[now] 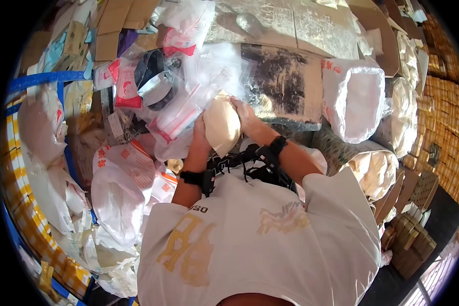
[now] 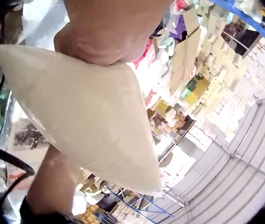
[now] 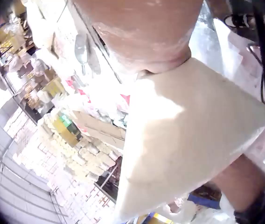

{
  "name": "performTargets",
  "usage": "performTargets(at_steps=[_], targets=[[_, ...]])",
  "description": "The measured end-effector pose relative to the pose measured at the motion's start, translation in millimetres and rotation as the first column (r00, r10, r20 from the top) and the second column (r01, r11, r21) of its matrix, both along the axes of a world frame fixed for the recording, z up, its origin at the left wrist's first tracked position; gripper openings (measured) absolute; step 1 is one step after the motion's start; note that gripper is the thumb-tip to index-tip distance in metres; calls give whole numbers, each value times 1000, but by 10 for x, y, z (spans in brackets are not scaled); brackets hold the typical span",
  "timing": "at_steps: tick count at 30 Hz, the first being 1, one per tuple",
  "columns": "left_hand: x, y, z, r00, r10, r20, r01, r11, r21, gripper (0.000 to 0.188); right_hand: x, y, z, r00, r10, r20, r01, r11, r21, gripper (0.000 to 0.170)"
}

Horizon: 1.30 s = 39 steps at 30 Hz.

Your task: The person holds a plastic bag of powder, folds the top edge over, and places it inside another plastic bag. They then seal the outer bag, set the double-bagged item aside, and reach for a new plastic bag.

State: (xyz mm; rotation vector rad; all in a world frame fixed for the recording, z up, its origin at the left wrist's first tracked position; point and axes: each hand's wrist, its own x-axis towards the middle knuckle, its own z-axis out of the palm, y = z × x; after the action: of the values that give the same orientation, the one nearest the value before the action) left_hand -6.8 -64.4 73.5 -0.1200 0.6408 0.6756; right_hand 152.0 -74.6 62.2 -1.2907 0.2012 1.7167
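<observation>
Currently holding a cream bag (image 1: 222, 125) btwn L hand (image 1: 200, 134) and R hand (image 1: 247, 115), w/ L on its left side and R on its upper right; gripping w/ both, parted only abt as wide as the bag, w/ most fingertips hidden, so can't tell exact finger placement; held up in front of the torso, looking full and pillow-shaped w/ pointed corners in both wrist views; showing white specks on R hand's skin in the right wrist view

Wearing black wrist straps (image 1: 277, 145) on both arms, plus a white T-shirt (image 1: 260, 234), w/ black cables (image 1: 229, 163) just below the bag

Moving out, see plastic packets (image 1: 174, 120) w/ pink-red print just left of the hands, and clear plastic (image 1: 219, 66) just beyond; to the right of that, note a dark panel (image 1: 290, 76) smeared w/ pale powder, then cardboard (image 1: 316, 28) behind, w/ a scoop (image 1: 249, 23) on top

Farther right, find an open white-lined sack (image 1: 352, 102), then stacked yellow boxes (image 1: 443, 112) at the far edge; on the left, a printed sack (image 1: 122, 178) nr the L forearm, and blue framing (image 1: 48, 79) farther out
</observation>
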Motion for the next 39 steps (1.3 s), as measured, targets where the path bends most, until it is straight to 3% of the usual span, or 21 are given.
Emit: performTargets(at_steps=[2,5,8,11,13,15,16,17,18,20,21,22,24,26,28,29,32,34,35,37,39], targets=[[30,-9,-28,1000,26,12,-25,998,-65,50,9,-35,69,985,130,117,-120,988,-93,41],[78,-3,-105,999,49,-22,-51,996,-76,52,3,-141,-298,952,146,270,-179,978,102,43],[110,-92,40,994,89,-64,-87,995,41,53,-53,-25,234,985,53,166,-66,995,76,41],[104,-90,139,993,117,-26,-112,982,149,53,17,46,220,991,125,-39,-129,981,-144,36],[40,-111,57,989,129,-66,-121,985,122,53,3,-49,483,903,366,226,-398,909,120,34],[10,-49,-95,974,134,-181,-130,991,33,53,-8,-10,249,940,117,-320,-106,993,52,34],[11,-39,-106,964,146,-223,-147,989,13,53,-7,-69,132,951,156,-267,-123,983,137,35],[58,-8,-2,952,156,-264,-164,986,-6,52,7,-123,2,937,321,140,-349,882,315,35],[103,21,91,938,164,-305,-180,983,-26,52,33,-164,-128,762,357,541,-596,713,369,35],[139,21,286,939,149,-309,-149,989,25,51,72,-232,-394,105,47,993,-941,327,84,35],[144,-20,343,940,141,-311,-133,990,47,51,7,-247,-549,623,189,759,-667,635,389,32],[147,-63,351,949,137,-283,-128,990,50,51,-125,-221,-702,954,98,284,-215,883,417,30],[173,-93,309,967,133,-219,-121,991,64,52,-215,-98,-596,988,-156,13,154,984,91,24],[62,-133,54,750,11,-661,402,786,470,55,-253,-22,-373,887,-18,462,71,993,-96,19],[6,-160,-117,644,41,-764,543,679,495,56,-307,-45,-387,881,-147,449,152,988,23,20],[3,-168,-142,722,25,-691,411,789,457,56,-320,-60,-376,875,-209,437,192,978,83,21],[14,-151,-223,900,80,-429,7,980,199,56,-288,-72,-312,778,-1,628,-11,1000,15,19],[-62,-130,-604,902,39,-431,89,958,274,55,-381,-69,-197,880,-125,459,70,988,134,18],[-202,-137,-1126,845,-23,-534,298,850,435,55,-413,-97,-139,913,-183,364,121,975,186,18],[-152,-69,-1199,771,-102,-629,479,743,467,55,-350,-176,98,940,-32,340,-46,975,219,9],[-27,92,-221,768,-206,-607,448,850,278,54,-284,-241,120,999,-14,46,1,960,281,10]])
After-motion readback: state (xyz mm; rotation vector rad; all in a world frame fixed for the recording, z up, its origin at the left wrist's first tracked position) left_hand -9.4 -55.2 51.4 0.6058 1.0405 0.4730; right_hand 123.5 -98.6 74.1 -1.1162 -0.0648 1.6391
